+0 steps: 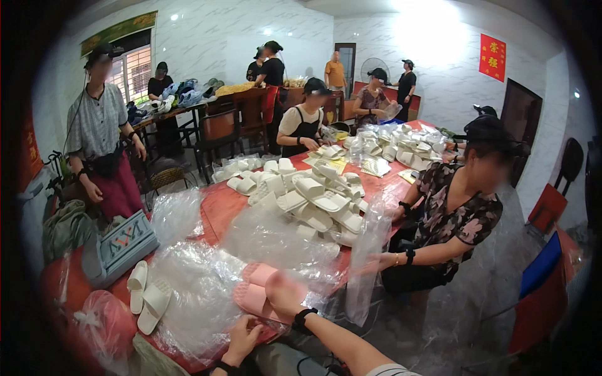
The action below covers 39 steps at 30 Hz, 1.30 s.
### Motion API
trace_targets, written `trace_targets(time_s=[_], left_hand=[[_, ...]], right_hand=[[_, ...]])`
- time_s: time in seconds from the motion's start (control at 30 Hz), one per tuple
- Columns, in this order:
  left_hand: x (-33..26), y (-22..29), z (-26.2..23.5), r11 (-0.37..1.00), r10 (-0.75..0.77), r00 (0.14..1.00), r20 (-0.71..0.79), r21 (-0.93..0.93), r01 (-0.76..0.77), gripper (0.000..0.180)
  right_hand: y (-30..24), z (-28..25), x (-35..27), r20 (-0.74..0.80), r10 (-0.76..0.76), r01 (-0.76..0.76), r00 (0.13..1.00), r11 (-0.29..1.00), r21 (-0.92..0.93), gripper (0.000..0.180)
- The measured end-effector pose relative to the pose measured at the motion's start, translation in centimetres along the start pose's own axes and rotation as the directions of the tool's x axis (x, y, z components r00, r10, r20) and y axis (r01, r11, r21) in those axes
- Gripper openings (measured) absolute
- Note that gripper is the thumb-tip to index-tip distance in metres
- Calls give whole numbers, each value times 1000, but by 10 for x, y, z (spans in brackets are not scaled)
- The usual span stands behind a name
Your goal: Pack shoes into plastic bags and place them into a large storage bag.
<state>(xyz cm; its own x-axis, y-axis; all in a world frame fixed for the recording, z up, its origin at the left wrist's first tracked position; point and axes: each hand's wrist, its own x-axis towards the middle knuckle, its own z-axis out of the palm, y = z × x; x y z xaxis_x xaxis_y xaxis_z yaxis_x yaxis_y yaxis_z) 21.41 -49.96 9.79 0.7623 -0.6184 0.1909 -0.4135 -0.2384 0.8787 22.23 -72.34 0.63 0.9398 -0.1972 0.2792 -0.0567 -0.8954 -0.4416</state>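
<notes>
Head view looks down over a long red-topped table (216, 210) that's pretty much buried. My right hand (283, 294) is inside a clear plastic bag (207, 294), wrapped around the heel end of a pair of pink rubber slide sandals (254, 289) stacked sole to sole — fingers closed on them through the film. My left hand (243, 337) sits at the near table edge just below the pink pair, fingers pinching the bag's mouth.

Room to move is tight: the near edge is crowded with loose crinkled plastic, and a pair of white slide sandals (145, 299) lies flat just left of the bag. Left of that, a pale blue-grey flat box with a coloured emblem on top (122, 245) sits tilted near the left edge, with a reddish tied plastic bag (103, 323) at the near left corner. Mid-table there's a big heap of cream-white slide sandals (316, 200), spilling towards the right edge.

On the right side a person in a dark floral top (448, 219) holds up a tall clear bag (367, 263) hanging off the table edge — floor beyond looks open. On the far right wall hangs a red rectangular sign with yellow characters (492, 57), and a green-and-gold banner (119, 30) runs above the left window.
</notes>
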Motion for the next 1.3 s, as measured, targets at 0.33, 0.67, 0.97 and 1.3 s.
trace_targets(time_s=[0.33, 0.67, 0.97, 1.3], left_hand=[[21, -4, 37, 903, 200, 979, 31, 383, -197, 61], [44, -22, 33, 766, 105, 986, 131, 622, -164, 65], [45, -9, 39, 847, -9, 999, 49, 532, -18, 61], [42, -44, 41, 925, 82, 978, -194, 381, -2, 99]], right_hand=[[22, -6, -8, -47, 2, 1, 999, 998, 55, 22], [-8, -63, -25, -77, -103, 118, 992, 967, 226, 36], [45, -112, -39, -383, 114, -47, 917, 982, 182, 78], [130, -151, 114, 84, 378, -352, 922, 909, -223, 146]])
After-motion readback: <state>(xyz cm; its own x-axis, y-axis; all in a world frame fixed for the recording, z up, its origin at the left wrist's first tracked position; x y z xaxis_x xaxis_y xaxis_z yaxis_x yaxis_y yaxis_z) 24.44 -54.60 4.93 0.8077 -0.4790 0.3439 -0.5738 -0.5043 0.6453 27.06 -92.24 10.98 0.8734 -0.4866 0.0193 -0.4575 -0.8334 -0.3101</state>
